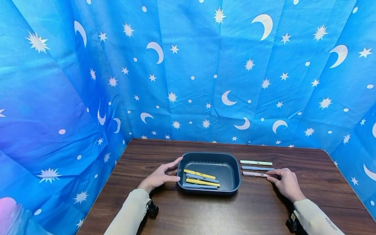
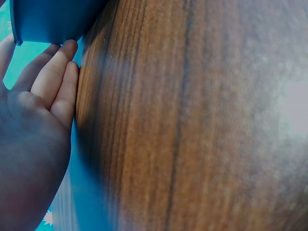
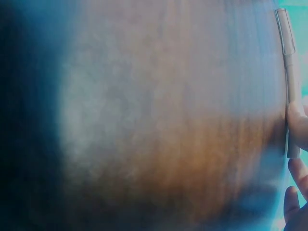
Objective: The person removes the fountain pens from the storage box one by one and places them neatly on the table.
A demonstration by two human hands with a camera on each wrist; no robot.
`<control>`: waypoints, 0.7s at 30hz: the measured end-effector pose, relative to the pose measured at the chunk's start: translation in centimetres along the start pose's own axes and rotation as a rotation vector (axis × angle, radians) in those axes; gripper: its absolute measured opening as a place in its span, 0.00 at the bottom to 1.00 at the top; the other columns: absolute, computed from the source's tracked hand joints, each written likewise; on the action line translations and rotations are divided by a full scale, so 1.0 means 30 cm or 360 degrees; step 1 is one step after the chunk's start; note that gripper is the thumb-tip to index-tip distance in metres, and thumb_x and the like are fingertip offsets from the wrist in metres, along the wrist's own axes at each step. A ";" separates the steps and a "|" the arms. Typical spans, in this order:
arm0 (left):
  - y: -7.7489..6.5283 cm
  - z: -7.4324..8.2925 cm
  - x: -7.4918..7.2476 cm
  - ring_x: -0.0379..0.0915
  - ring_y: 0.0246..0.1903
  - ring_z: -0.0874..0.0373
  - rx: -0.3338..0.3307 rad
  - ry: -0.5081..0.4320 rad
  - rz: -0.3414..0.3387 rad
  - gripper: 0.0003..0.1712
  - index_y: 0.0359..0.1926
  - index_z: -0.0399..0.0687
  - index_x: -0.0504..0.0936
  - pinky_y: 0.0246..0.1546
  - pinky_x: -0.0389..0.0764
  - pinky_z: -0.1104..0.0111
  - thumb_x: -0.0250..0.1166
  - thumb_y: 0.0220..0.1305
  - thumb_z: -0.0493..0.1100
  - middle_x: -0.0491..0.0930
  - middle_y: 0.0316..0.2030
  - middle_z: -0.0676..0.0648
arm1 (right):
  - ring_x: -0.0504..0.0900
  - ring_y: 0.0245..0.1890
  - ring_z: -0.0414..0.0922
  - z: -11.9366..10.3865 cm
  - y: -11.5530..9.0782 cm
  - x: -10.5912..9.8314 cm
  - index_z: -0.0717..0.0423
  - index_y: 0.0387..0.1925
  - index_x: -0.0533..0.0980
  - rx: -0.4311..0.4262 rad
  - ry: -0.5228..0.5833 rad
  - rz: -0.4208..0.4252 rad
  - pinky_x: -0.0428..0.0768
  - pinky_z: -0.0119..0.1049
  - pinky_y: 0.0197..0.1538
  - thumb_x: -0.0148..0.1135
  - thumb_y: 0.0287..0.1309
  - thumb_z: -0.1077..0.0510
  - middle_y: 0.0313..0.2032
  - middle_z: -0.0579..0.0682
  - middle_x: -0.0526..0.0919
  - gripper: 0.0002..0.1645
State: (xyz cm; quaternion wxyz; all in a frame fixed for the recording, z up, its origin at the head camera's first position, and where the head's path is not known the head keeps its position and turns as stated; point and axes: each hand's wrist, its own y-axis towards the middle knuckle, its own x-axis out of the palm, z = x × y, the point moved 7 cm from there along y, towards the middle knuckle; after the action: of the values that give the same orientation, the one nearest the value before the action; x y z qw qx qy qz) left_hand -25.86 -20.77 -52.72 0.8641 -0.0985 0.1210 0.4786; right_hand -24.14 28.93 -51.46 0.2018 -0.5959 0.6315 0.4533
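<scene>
On the table, a dark rectangular tray holds several capped pens, yellow ones and blue ones, lying on its left side. My left hand rests against the tray's left wall, thumb near the rim; the left wrist view shows its fingers fairly straight at the tray's outside. To the right of the tray, my right hand pinches the right end of a pale pink pen. That pen lies level, its clip end pointing at the tray. Just beyond it lie a blue pen and a pale green pen.
The brown wood-grain table ends at a blue curtain printed with moons and stars, which hangs behind it and along both sides. A pink and blue soft-looking thing shows at the lower left edge.
</scene>
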 end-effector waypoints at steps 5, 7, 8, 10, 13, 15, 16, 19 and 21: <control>-0.002 0.000 0.000 0.58 0.79 0.50 -0.0016 -0.0003 0.0008 0.46 0.83 0.71 0.57 0.78 0.59 0.48 0.69 0.72 0.41 0.54 0.82 0.59 | 0.89 0.42 0.59 -0.002 0.002 -0.003 0.54 0.37 0.91 -0.0008 -0.0004 0.0006 0.83 0.62 0.47 0.80 0.54 0.65 0.38 0.55 0.92 0.08; -0.002 -0.002 0.000 0.58 0.79 0.49 -0.0017 -0.0007 0.0008 0.46 0.83 0.71 0.57 0.78 0.59 0.47 0.69 0.73 0.41 0.54 0.82 0.59 | 0.89 0.42 0.59 -0.002 0.002 -0.004 0.54 0.37 0.91 -0.0010 -0.0007 0.0008 0.83 0.62 0.47 0.80 0.54 0.65 0.38 0.55 0.92 0.08; -0.002 -0.002 0.000 0.58 0.79 0.49 -0.0019 -0.0006 0.0010 0.46 0.83 0.71 0.57 0.78 0.59 0.47 0.69 0.73 0.41 0.54 0.82 0.59 | 0.89 0.43 0.59 -0.002 0.003 -0.004 0.54 0.37 0.91 -0.0011 -0.0009 0.0008 0.83 0.62 0.47 0.80 0.54 0.65 0.38 0.55 0.92 0.08; -0.003 -0.003 0.000 0.57 0.79 0.49 -0.0019 0.0001 0.0011 0.46 0.83 0.71 0.57 0.78 0.58 0.47 0.69 0.73 0.42 0.54 0.82 0.59 | 0.89 0.43 0.59 -0.002 0.003 -0.004 0.54 0.37 0.91 -0.0012 -0.0014 0.0011 0.83 0.62 0.47 0.80 0.54 0.65 0.38 0.56 0.92 0.08; -0.004 -0.002 0.000 0.56 0.79 0.48 -0.0015 0.0012 0.0013 0.46 0.83 0.71 0.57 0.78 0.57 0.45 0.69 0.73 0.42 0.54 0.82 0.58 | 0.89 0.43 0.60 -0.003 0.003 -0.004 0.55 0.37 0.91 -0.0016 -0.0013 0.0018 0.83 0.62 0.47 0.80 0.53 0.66 0.39 0.56 0.92 0.09; -0.004 -0.002 0.000 0.55 0.80 0.48 -0.0017 0.0016 0.0014 0.46 0.82 0.71 0.57 0.79 0.56 0.45 0.69 0.72 0.42 0.55 0.82 0.59 | 0.89 0.43 0.60 -0.003 0.004 -0.005 0.55 0.38 0.91 -0.0020 -0.0013 0.0028 0.83 0.62 0.47 0.80 0.53 0.66 0.39 0.57 0.92 0.09; -0.004 -0.002 -0.001 0.55 0.80 0.48 -0.0015 0.0016 0.0016 0.46 0.82 0.71 0.58 0.79 0.56 0.44 0.69 0.72 0.42 0.55 0.82 0.59 | 0.88 0.44 0.61 -0.004 0.004 -0.006 0.55 0.38 0.91 -0.0022 -0.0012 0.0031 0.82 0.62 0.47 0.80 0.52 0.66 0.39 0.57 0.92 0.10; -0.005 -0.004 -0.003 0.55 0.79 0.48 -0.0016 0.0009 0.0019 0.46 0.82 0.72 0.58 0.78 0.56 0.44 0.69 0.72 0.42 0.55 0.82 0.59 | 0.86 0.45 0.62 -0.002 0.004 -0.006 0.55 0.39 0.91 -0.0013 -0.0010 0.0026 0.80 0.63 0.49 0.80 0.52 0.65 0.40 0.58 0.91 0.11; -0.004 -0.004 -0.002 0.55 0.79 0.48 -0.0017 0.0003 0.0019 0.46 0.82 0.72 0.58 0.78 0.57 0.45 0.69 0.72 0.42 0.55 0.82 0.59 | 0.85 0.46 0.62 0.002 0.003 -0.004 0.56 0.41 0.91 0.0008 -0.0007 0.0004 0.79 0.64 0.49 0.80 0.53 0.64 0.41 0.59 0.91 0.11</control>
State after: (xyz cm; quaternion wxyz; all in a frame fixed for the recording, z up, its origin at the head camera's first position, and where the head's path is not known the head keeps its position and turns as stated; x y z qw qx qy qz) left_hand -25.79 -20.90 -52.80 0.8605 -0.1030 0.1199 0.4844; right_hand -24.22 29.03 -51.35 0.2042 -0.5935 0.6328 0.4534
